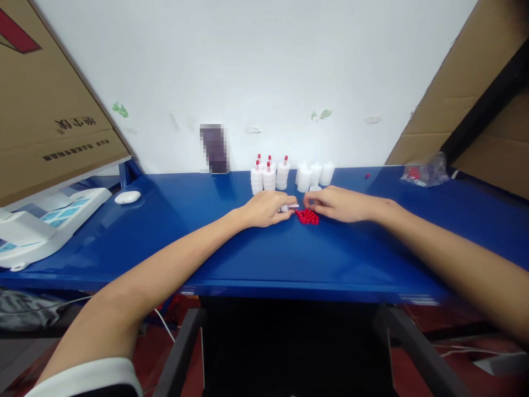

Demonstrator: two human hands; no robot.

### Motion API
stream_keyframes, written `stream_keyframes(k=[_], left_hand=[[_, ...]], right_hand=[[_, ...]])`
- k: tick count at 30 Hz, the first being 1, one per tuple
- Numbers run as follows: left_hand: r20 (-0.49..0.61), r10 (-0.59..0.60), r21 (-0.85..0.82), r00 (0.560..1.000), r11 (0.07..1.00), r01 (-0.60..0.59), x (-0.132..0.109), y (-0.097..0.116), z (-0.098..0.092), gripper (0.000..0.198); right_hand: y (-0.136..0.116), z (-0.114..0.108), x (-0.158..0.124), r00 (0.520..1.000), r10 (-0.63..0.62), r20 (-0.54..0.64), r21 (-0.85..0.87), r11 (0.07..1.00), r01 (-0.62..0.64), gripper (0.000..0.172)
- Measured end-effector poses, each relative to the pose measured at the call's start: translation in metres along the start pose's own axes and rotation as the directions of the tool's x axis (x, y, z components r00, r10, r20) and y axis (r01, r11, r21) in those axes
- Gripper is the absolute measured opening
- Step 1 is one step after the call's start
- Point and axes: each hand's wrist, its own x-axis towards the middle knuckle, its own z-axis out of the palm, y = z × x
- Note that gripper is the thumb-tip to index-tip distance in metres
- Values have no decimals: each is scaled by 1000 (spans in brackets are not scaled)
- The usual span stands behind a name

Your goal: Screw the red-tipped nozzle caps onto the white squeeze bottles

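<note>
My left hand (269, 208) is closed on a white nozzle cap (291, 207), whose thin tip points to the right. Just beside its fingertips lies a small pile of red tip caps (308, 216) on the blue table. My right hand (336, 203) hovers at the pile's right edge with fingers bent and apart; I see nothing held in them. Behind my left hand stand several white squeeze bottles (269, 179) with red-tipped nozzles. Several white bottles without red tips (305, 180) stand behind my right hand, and a white round piece (315, 188) is partly hidden by it.
The blue table (264, 259) meets a white wall. A clear plastic bag (425, 170) with red bits lies at the back right, near one loose red cap (367, 176). On the left are a white case (128, 197), a white-and-blue device (58, 220) and a cardboard box (49, 99).
</note>
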Motion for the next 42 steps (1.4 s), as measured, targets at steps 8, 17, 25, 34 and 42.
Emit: stream_keyframes(k=[8,17,25,34,42], left_hand=[[30,25,-4,999,1000,-25,-1,2,-4,28],[54,7,-5,999,1000,-6,-1,2,-6,26],[2,-41,-1,999,999,41,-3,1,0,31],[-122,-62,26,991,997,66,-7,5,3,40],[-176,-119,-16,977,993,118,-7,5,2,64]], right_hand=[[5,-3,-1,997,71,18,-1,997,-71,17],[8,-27,-22,857,227,464,230,903,-363,26],[3,-32,-23,899,197,391,234,923,-304,25],[-21,4,1,935,-50,-351,64,995,78,37],[-24,15,10,834,-86,-545,79,985,153,30]])
